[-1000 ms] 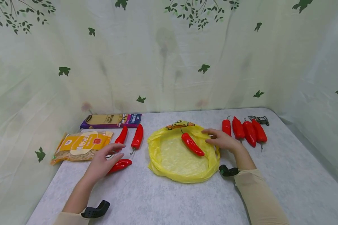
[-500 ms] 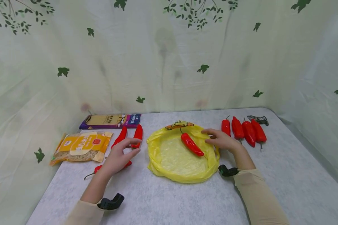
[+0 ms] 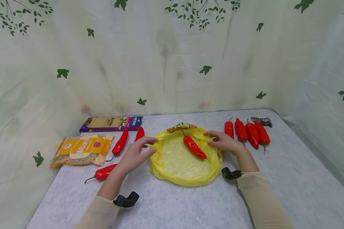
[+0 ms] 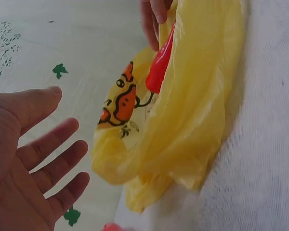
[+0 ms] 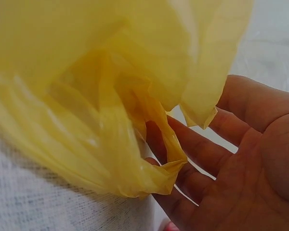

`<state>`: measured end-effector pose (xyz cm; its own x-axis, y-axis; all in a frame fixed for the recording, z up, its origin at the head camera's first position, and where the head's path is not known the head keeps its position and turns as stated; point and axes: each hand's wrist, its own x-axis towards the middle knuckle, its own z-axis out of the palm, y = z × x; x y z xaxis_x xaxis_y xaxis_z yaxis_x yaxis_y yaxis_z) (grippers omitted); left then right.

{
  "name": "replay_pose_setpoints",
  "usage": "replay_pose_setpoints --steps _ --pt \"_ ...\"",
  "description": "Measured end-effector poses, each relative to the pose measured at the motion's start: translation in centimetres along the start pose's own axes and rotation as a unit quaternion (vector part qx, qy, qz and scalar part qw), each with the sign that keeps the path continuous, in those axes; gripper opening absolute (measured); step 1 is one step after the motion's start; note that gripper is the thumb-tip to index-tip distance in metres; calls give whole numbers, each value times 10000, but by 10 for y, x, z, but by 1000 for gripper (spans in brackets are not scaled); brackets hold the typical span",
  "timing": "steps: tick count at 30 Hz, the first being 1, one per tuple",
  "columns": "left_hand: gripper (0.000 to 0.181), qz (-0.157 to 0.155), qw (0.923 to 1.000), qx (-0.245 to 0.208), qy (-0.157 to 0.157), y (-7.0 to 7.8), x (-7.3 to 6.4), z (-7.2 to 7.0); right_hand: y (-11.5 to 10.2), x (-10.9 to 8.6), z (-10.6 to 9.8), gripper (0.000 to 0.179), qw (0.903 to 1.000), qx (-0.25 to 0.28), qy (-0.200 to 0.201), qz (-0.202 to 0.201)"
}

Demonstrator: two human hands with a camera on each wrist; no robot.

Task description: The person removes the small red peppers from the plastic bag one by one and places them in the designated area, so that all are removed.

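Note:
A yellow plastic bag (image 3: 186, 181) with a cartoon print lies with its mouth spread wide, and one red chili pepper (image 3: 195, 147) rests inside it. At the bag's left rim is my left hand (image 3: 136, 154), thumb and fingers spread apart and holding nothing; in the left wrist view its fingertips stand apart from the plastic. My right hand (image 3: 225, 142) is at the opposite rim. The right wrist view shows its extended fingers (image 5: 197, 144) reaching behind the bag's loose handle (image 5: 171, 163), with the thumb close to the edge. Part of a pepper (image 3: 139, 133) is hidden behind my left hand.
Left of the bag lie red peppers (image 3: 121, 142) (image 3: 104, 171), an orange food packet (image 3: 83, 149) and a purple-and-tan packet (image 3: 110, 124). Several red peppers (image 3: 252, 135) line up at the right, beside a small black wrapper (image 3: 262, 121). A leaf-print curtain (image 3: 172, 63) encloses the table.
My left hand has moved rightward from over the left peppers to the bag's left rim, uncovering two of them. My right hand and the pepper in the bag have stayed in place.

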<state>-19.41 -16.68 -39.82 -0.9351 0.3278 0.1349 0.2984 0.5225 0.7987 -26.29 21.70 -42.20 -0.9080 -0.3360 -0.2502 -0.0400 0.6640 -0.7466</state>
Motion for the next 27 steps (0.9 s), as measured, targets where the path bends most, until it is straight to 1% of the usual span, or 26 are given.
replay_pose_setpoints --steps 4,11,13,21,27 --pt "44 72 9998 -39 -208 5 7 10 1 1 0 55 10000 -10 -1 -6" --pt "45 17 9987 41 -503 13 22 27 2 2 0 56 10000 -10 9 -21" --pt "45 31 9985 35 -545 15 26 32 1 1 0 56 10000 -14 14 -22" --pt "46 306 9971 -79 -698 18 42 52 1 1 0 56 10000 8 14 -37" --pt "49 419 9959 63 -806 19 53 65 1 1 0 57 10000 34 6 -12"
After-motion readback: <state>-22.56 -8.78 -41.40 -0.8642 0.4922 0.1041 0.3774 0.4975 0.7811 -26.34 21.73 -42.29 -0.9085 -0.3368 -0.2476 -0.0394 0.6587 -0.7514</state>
